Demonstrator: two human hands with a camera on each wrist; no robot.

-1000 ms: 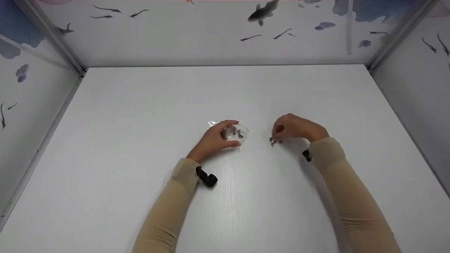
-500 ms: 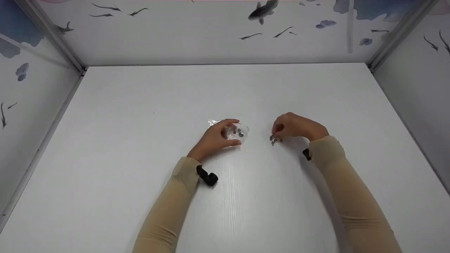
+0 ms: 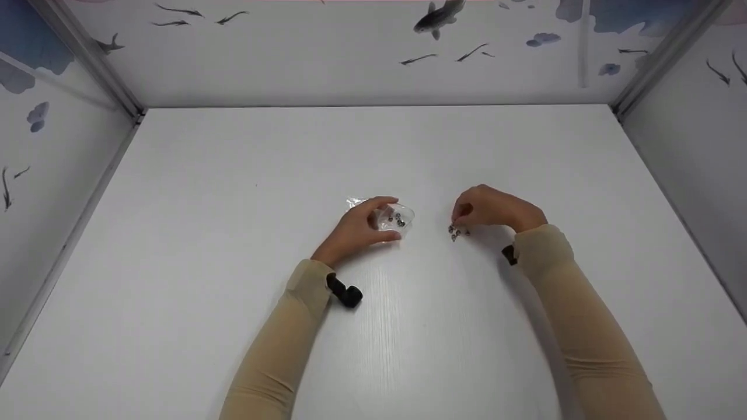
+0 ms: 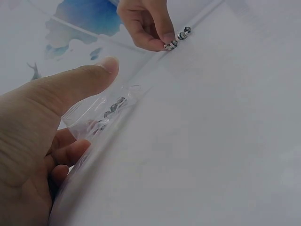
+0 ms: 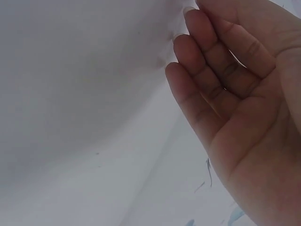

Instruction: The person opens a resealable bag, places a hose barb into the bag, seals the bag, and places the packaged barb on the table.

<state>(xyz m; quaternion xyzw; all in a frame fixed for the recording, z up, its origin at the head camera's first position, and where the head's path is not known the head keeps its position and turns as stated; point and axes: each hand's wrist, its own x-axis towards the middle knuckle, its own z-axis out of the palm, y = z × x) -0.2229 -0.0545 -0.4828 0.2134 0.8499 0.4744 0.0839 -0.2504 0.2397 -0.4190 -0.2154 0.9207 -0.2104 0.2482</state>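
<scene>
My left hand (image 3: 355,228) curves its thumb and fingers round a clear plastic bag (image 4: 81,117) on the white table. Inside the bag lie several small shiny metal pieces (image 3: 400,220), looking like little nuts or screws. To the right, my right hand (image 3: 493,209) has its thumb and index finger brought together at a small pile of similar metal pieces (image 3: 454,234). In the left wrist view those fingertips pinch one metal piece (image 4: 170,45), while another loose piece (image 4: 184,33) stands beside them. The right wrist view shows the right palm and curled fingers; the pinched piece is hidden there.
A white table (image 3: 373,350) spreads out around both hands. Panels with painted fish (image 3: 437,20) and plants enclose its back and sides, joined by metal corner posts (image 3: 96,64). Black wrist mounts (image 3: 345,293) sit at the sleeve cuffs.
Both hands keep almost the same places and grips. The whole head view has shifted by only a few pixels.
</scene>
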